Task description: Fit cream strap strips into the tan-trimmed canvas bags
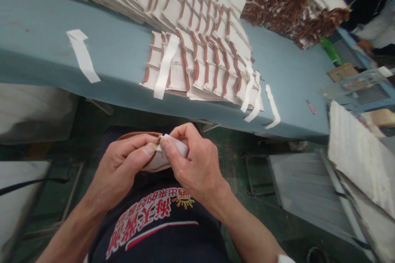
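Note:
Above my lap, my left hand (129, 160) is closed, with its thumb and fingers pinching the edge of a pale piece with brown edging (154, 165). My right hand (196, 160) meets it at the fingertips. Its thumb presses a small white strip (179, 144) against the same edge. The fingers hide part of both the piece and the strip. Beyond my hands, stacks of similar brown-edged pale pieces (206, 70) overlap in rows on the blue-covered table (123, 57).
White strips (83, 57) lie on the table, several along its front edge. A heap of brown-edged pieces (277, 4) is at the back right. A small pink item (311, 107) and a clear plastic box (354, 84) are at the right. Corrugated board (361, 152) stands nearby.

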`<state>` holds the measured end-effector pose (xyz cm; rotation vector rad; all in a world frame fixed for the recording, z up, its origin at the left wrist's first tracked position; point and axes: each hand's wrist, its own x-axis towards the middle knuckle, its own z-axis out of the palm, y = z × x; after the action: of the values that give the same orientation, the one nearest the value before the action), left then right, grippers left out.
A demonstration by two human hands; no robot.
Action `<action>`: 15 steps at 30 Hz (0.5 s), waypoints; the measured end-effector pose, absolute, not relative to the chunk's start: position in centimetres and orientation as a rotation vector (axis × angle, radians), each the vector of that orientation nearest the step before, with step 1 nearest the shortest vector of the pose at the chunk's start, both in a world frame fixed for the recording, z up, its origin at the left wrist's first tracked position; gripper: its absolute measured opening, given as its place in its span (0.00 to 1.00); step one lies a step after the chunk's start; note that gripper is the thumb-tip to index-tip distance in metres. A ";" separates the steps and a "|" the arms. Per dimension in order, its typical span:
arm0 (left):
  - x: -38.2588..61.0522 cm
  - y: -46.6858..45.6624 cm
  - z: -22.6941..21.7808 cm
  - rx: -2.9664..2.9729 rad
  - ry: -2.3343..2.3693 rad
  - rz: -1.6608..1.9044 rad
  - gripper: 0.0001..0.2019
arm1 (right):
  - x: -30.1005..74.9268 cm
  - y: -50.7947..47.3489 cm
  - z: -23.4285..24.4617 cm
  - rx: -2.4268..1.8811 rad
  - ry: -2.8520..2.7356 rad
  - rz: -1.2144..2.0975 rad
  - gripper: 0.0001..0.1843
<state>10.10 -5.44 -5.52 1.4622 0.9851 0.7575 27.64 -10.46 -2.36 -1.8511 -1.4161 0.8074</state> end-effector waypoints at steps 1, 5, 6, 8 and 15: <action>10.3 -5.5 -5.2 1.478 1.010 0.762 0.16 | 27.6 -10.4 -2.4 -1.844 -1.413 0.814 0.15; 11.2 -6.0 -4.2 1.602 1.161 0.812 0.12 | 27.6 -10.4 -2.6 -1.785 -1.358 0.891 0.16; 11.3 -6.2 -4.1 1.634 1.174 0.823 0.12 | 27.6 -10.5 -2.6 -1.761 -1.324 0.946 0.17; 11.4 -6.9 -4.1 1.674 1.187 0.846 0.11 | 27.7 -10.5 -2.7 -1.704 -1.231 1.089 0.20; 11.2 -7.7 -4.9 1.695 1.208 0.890 0.10 | 28.8 -9.9 -3.8 -1.327 -0.908 1.722 0.31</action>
<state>11.18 -7.66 -4.86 1.6952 1.2077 0.8899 28.85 -9.88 -3.84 -1.3271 -0.9079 1.7224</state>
